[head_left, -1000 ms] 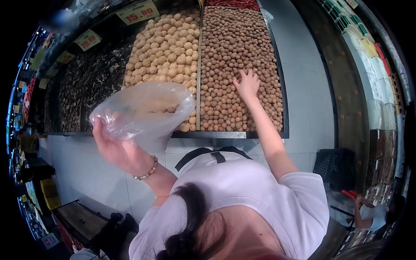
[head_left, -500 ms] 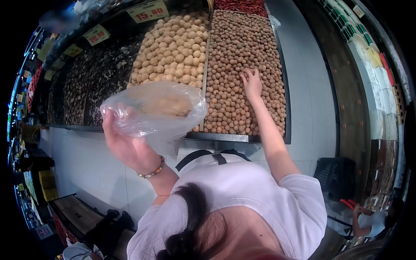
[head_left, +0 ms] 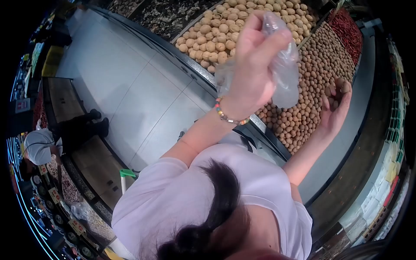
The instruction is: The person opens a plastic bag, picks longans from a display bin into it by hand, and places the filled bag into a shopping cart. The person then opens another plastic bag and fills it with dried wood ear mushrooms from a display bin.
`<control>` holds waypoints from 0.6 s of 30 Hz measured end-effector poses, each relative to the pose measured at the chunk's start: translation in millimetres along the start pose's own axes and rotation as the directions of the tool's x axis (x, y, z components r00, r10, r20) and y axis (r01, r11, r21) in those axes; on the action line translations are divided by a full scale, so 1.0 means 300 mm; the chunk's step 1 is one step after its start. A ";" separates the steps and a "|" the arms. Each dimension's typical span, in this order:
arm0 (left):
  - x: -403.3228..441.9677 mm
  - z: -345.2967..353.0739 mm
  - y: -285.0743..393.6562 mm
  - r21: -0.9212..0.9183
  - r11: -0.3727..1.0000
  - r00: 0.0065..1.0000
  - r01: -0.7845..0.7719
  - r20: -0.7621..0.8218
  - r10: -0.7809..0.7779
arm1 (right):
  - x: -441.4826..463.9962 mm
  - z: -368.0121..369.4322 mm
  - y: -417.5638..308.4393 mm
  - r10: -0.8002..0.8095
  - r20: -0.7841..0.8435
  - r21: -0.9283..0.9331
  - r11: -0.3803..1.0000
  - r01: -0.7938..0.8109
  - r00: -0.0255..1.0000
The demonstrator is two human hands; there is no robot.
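My left hand (head_left: 255,65), with a beaded bracelet at the wrist, grips a clear plastic bag (head_left: 286,78) between thumb and fingers. The bag hangs over the border between the pale walnuts (head_left: 212,37) and the small brown round nuts (head_left: 323,60). At the right edge of the brown nuts, my right hand (head_left: 336,108) is turned palm up with its fingers curled. A brownish nut or several show at its fingertips. The bag's opening cannot be made out.
Red dried chillies (head_left: 346,32) lie behind the brown nuts. Dark dried goods (head_left: 169,17) fill the bin at the upper left. A person (head_left: 41,145) is at the far left, beside a wooden bench-like platform (head_left: 93,164). Shelves line the right side.
The view has turned. My left hand has moved right with the bag, which now looks gathered and narrower. My right hand has lifted from the nuts and turned palm up.
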State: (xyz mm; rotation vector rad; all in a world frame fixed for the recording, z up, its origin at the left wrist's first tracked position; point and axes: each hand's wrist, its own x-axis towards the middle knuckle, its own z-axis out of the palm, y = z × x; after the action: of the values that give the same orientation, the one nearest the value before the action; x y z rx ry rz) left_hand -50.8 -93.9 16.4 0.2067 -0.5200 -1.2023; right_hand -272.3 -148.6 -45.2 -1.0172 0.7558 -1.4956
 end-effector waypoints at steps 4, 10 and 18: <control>0.061 0.005 -0.128 -0.175 0.984 0.996 -0.044 0.074 0.058 | -0.024 0.051 -0.006 0.216 0.504 -0.021 0.971 -0.238 0.836; 0.012 0.066 -0.125 -0.242 0.955 0.979 0.168 0.154 -0.134 | -0.046 0.198 0.131 0.350 0.038 0.090 0.932 -0.352 0.936; 0.065 0.032 -0.068 -0.404 0.902 0.987 0.153 0.109 -0.119 | -0.041 0.278 0.087 0.401 0.310 -0.791 0.612 0.000 0.862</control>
State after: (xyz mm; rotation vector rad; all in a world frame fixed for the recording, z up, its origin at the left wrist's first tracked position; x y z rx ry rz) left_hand -67.5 -118.0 21.4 -0.1717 -0.3151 -1.4336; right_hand -185.6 -134.9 -35.4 -1.7875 1.1510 -0.6103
